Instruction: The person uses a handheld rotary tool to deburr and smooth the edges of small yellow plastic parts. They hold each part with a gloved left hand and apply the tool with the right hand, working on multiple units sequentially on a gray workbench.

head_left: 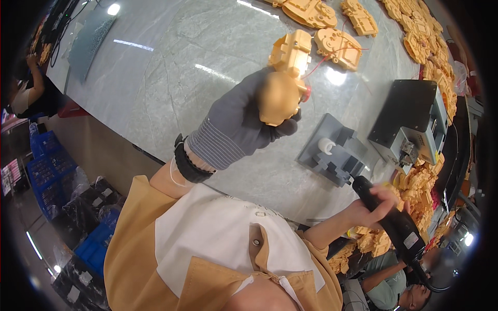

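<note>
Above the grey marble table (207,62), the gloved left hand (244,122) closes around an orange plastic toy body (284,83), lifting it up for inspection, while the bare right hand (371,205) wraps a black electric screwdriver (391,220) beside the grey jig (332,150).

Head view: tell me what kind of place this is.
Probably a toy assembly workshop: piles of orange plastic parts line the grey worktable, the left hand holds one, the right hand a black power screwdriver.
</note>
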Action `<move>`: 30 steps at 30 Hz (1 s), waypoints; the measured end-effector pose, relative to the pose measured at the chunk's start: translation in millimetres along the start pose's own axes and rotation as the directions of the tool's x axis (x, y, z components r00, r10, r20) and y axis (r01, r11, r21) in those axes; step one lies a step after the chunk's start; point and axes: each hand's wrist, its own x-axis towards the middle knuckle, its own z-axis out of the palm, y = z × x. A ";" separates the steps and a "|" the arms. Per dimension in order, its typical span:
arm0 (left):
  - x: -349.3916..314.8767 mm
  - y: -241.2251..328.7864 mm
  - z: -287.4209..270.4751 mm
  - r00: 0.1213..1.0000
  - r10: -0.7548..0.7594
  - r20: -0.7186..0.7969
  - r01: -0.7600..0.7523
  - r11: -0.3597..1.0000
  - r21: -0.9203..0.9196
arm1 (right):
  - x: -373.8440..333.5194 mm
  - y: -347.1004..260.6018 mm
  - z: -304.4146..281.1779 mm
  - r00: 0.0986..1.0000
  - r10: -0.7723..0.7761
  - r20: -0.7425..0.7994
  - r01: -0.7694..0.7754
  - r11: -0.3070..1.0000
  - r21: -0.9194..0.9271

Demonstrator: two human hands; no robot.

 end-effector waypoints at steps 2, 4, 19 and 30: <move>-3.2 1.3 -3.3 1.000 -0.018 0.009 0.018 0.999 -0.028 | 0.8 6.7 -11.2 0.996 0.024 0.088 -0.035 0.991 0.131; -4.9 3.1 -9.3 0.999 -0.036 0.032 0.036 0.999 -0.017 | 1.2 3.3 -11.1 0.994 0.052 0.094 -0.059 0.995 0.075; -107.1 16.6 -42.0 0.940 0.330 0.088 -0.316 0.938 -0.141 | 5.0 3.3 -7.7 0.998 0.059 0.009 -0.059 0.998 -0.031; -265.3 76.5 -242.0 0.212 0.627 -0.750 -0.829 0.522 0.201 | 7.8 4.1 -16.7 0.990 0.082 0.114 -0.084 0.996 0.013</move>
